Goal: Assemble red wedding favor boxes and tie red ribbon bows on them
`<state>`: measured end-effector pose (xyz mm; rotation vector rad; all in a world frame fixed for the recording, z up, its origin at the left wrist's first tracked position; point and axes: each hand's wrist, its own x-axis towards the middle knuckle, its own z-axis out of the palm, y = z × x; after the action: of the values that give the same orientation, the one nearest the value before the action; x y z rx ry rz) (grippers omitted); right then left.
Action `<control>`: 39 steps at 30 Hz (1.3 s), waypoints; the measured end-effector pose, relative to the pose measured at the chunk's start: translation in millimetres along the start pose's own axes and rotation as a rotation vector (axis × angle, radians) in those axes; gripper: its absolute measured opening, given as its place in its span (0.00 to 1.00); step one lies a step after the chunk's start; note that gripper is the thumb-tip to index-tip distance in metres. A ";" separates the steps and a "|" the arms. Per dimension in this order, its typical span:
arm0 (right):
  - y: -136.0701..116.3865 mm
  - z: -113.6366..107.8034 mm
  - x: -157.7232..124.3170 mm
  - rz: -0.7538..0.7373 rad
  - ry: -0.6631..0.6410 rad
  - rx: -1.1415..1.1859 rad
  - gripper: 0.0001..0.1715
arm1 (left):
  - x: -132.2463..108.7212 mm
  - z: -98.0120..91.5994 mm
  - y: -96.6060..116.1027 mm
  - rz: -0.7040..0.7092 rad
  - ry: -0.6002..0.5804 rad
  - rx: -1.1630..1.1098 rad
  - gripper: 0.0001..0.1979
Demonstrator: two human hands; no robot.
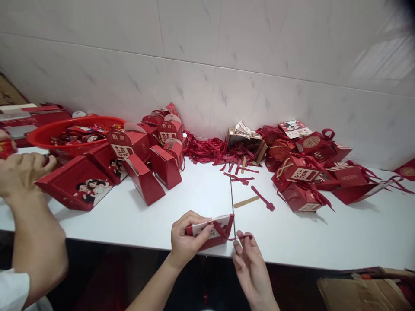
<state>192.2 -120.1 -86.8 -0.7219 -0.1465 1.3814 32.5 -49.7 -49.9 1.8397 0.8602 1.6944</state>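
Left hand (186, 239): closed around a small red box (212, 231), thumb on top, held at the table (194, 190) edge. The box sits just left of the right hand.
Right hand (251, 263): thumb and forefinger pinch the free end of a red ribbon (241, 237), which runs from the box's near corner to the fingertips, slack.

Progress, judged: the ribbon is attached to this box but no bow or knot shows, so the box is about mid-way.
Beyond and right of the right hand: ribboned boxes (301, 172) in a pile, apparently done.
Beyond and left of the left hand: plain boxes (162, 164) without ribbon, apparently not yet done.
Straight beyond both hands: a ribbon heap (205, 150) against the wall, plenty left.
Far left of the left hand: a co-worker's hand (22, 172), near a red basin (42, 136).
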 end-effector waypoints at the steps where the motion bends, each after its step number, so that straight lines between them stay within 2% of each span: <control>1: -4.6 0.2 -0.6 -0.058 -0.014 -0.048 0.15 | 0.4 -0.2 0.2 -0.005 0.000 0.001 0.09; 4: -21.4 5.3 -2.8 -0.321 -0.047 -0.222 0.14 | 0.7 -0.2 0.7 -0.008 -0.001 -0.016 0.09; 7: -38.1 17.6 -4.5 -0.689 -0.092 -0.365 0.14 | -0.1 0.9 2.2 0.006 -0.013 -0.034 0.09; 11: -51.9 36.4 -4.3 -1.150 -0.141 -0.568 0.09 | -1.1 2.1 5.7 0.058 -0.030 -0.070 0.09; 13: -55.7 43.4 -2.6 -1.265 -0.169 -0.666 0.09 | -0.8 1.9 7.2 0.073 -0.037 -0.086 0.09; 14: -57.3 46.1 -1.2 -1.272 -0.193 -0.713 0.10 | -0.6 1.6 7.6 0.078 -0.042 -0.092 0.09; 19: -63.0 57.8 9.2 -1.127 -0.405 -0.938 0.21 | -1.2 -0.6 5.9 0.105 -0.080 -0.115 0.11; 21: -63.0 62.9 11.9 -1.035 -0.481 -1.025 0.20 | -2.2 -1.2 4.6 0.110 -0.104 -0.138 0.12; 27: -60.2 74.8 8.1 -0.479 -0.630 -1.137 0.10 | -3.3 -1.6 4.7 0.105 -0.136 -0.177 0.14; 29: -60.4 76.4 6.8 -0.358 -0.665 -1.139 0.09 | -3.4 -1.6 5.0 0.091 -0.130 -0.183 0.14; 39: -62.8 77.3 9.5 -0.187 -0.666 -1.075 0.13 | -2.3 -2.0 6.0 0.094 -0.133 -0.185 0.12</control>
<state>208.5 -82.8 4.7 -1.0367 -1.5253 1.2556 31.1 -55.5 -46.9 1.8671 0.5514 1.6265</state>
